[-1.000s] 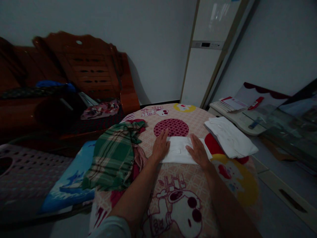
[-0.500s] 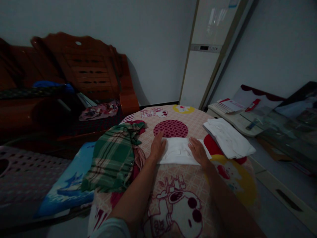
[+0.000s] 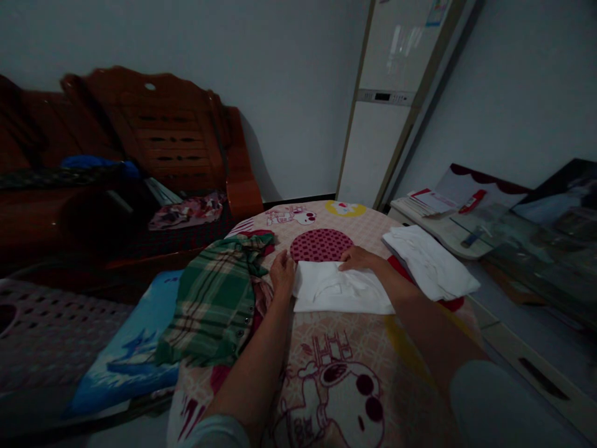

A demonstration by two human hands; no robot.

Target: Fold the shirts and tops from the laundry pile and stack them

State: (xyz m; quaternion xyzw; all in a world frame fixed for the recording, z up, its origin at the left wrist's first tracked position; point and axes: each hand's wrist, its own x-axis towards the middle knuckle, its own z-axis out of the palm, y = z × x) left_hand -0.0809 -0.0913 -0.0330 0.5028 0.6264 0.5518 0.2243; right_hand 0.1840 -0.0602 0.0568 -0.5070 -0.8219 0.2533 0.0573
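A folded white garment (image 3: 336, 292) lies flat on the round table, with creases across its middle. My left hand (image 3: 282, 272) is at its left edge, fingers curled against the cloth. My right hand (image 3: 358, 257) reaches over the garment and pinches its far edge, fingertips bent down. Left of my left hand, a green plaid shirt (image 3: 212, 298) lies in a loose heap, hanging over the table's side. Another folded white garment (image 3: 429, 261) rests at the right side of the table.
A patterned cloth (image 3: 345, 398) with cartoon dogs covers the table. Beyond are a wooden sofa (image 3: 168, 137) and a tall white cabinet unit (image 3: 373, 149). A blue cushion (image 3: 135, 348) sits at left; a low stand (image 3: 471, 242) with papers is at right.
My left hand has slid off the garment's top to its left edge and curled. My right hand has moved from the right part to the far edge and closed there.
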